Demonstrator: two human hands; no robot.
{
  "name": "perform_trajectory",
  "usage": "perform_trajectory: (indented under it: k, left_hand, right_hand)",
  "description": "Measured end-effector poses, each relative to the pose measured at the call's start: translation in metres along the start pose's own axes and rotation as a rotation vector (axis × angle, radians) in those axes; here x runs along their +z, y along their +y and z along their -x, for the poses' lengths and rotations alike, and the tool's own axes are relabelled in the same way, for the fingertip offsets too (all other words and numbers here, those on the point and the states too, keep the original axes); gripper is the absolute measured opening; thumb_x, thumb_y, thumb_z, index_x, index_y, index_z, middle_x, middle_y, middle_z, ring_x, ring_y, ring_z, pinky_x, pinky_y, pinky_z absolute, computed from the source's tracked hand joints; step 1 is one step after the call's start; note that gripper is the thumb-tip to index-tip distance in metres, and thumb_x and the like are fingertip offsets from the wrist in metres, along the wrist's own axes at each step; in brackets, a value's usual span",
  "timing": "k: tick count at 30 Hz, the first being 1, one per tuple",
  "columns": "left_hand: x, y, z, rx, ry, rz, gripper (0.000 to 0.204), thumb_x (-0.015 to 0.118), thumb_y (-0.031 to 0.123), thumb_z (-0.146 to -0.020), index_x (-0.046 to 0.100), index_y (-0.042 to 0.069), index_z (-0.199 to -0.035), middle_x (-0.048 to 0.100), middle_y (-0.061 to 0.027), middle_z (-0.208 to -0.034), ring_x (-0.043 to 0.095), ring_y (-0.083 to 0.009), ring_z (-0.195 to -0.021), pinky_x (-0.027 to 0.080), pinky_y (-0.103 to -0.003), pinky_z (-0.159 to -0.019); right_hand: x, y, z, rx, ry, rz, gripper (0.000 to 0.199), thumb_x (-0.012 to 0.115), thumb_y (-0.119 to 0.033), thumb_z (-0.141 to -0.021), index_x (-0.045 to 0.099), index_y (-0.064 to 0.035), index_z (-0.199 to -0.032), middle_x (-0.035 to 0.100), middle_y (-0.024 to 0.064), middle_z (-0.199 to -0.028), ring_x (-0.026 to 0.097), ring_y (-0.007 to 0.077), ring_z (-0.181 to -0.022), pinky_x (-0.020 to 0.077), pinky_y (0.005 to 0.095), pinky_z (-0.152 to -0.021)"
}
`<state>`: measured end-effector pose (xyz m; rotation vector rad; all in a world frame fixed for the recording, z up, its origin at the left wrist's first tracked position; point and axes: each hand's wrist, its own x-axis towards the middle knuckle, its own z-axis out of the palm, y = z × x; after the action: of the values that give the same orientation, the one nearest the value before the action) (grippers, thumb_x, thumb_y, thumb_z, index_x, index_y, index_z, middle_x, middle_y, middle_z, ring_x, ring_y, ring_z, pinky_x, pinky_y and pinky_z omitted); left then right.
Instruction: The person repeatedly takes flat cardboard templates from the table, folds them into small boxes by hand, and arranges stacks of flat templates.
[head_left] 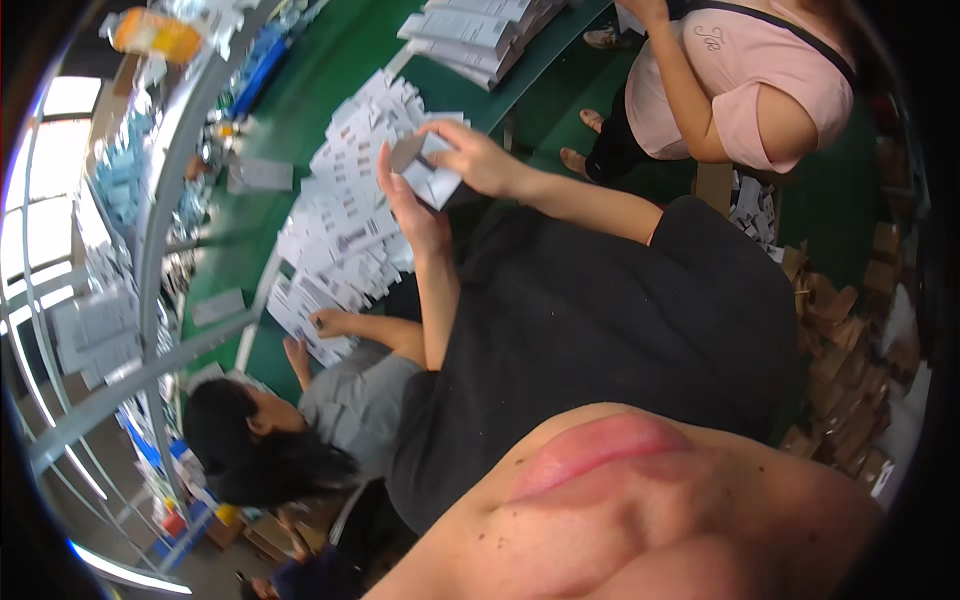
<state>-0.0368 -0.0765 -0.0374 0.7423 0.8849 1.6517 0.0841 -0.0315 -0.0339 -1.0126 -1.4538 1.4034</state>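
There is just one view, from a camera worn on the person's head. It looks down and is tipped sideways, so the green table (300, 110) leans across the top left. The person's own body is very near and fills the bottom. The hands are farther off, near the middle. Edges bend round.

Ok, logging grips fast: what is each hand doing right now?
Left hand: open, palm against the small white carton.
Right hand: fingers closed on the same carton's top edge.
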Motion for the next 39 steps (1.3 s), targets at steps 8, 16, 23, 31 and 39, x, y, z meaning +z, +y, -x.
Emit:
perform_trajectory:
  k: [8,16,23,31,39]
  left_hand:
    - [-0.012,-0.001,-0.011,0.144,-0.23,-0.253,0.026,0.049,0.005,-0.088,0.057,0.007,-0.112,0.042,-0.0171,-0.15,0.034,-0.0329,-0.141,0.026,-0.04,-0.115]
    - [-0.028,0.014,0.008,0.019,-0.227,-0.565,0.04,0.061,0.013,-0.087,0.056,0.008,-0.127,0.044,-0.0183,-0.148,0.037,-0.0331,-0.139,0.027,-0.044,-0.114]
    - [-0.069,-0.005,0.004,0.706,-0.001,-1.517,0.069,0.076,0.025,-0.081,0.048,0.006,-0.141,0.043,-0.0204,-0.148,0.04,-0.038,-0.136,0.029,-0.049,-0.114]
    - [-0.197,-0.101,-0.043,-0.487,0.277,-1.73,0.122,0.067,0.073,-0.075,0.017,0.0,-0.158,0.007,-0.038,-0.159,0.003,-0.0492,-0.151,0.008,-0.07,-0.115]
    - [-0.193,-0.125,0.017,-0.273,0.16,-1.848,0.103,0.068,0.06,-0.082,0.025,0.001,-0.155,0.01,-0.0375,-0.159,0.005,-0.0506,-0.15,0.01,-0.069,-0.114]
  right_hand:
    - [-0.008,0.004,-0.013,-0.119,-0.037,0.034,0.037,0.056,-0.02,-0.091,0.06,-0.0027,-0.124,0.058,0.0164,-0.125,0.056,0.0273,-0.109,0.0441,0.035,-0.098]
    - [-0.012,-0.03,0.002,0.0,-0.143,0.01,0.042,0.062,-0.02,-0.085,0.06,-0.0054,-0.124,0.058,0.0165,-0.124,0.057,0.0306,-0.11,0.0453,0.036,-0.096]
    - [-0.017,-0.044,0.01,-0.305,-0.248,0.66,0.039,0.059,-0.01,-0.089,0.056,-0.0026,-0.127,0.056,0.0149,-0.128,0.055,0.0286,-0.117,0.0425,0.0339,-0.103]
    - [-0.079,0.18,-0.114,-0.429,0.114,1.432,0.043,0.061,-0.011,-0.085,0.054,-0.0013,-0.127,0.051,0.0163,-0.133,0.049,0.0333,-0.124,0.0393,0.0383,-0.109]
    - [-0.077,0.19,-0.124,-0.39,0.128,1.59,0.045,0.055,-0.014,-0.091,0.049,-0.0019,-0.133,0.05,0.0151,-0.136,0.046,0.0318,-0.128,0.0353,0.0389,-0.113]
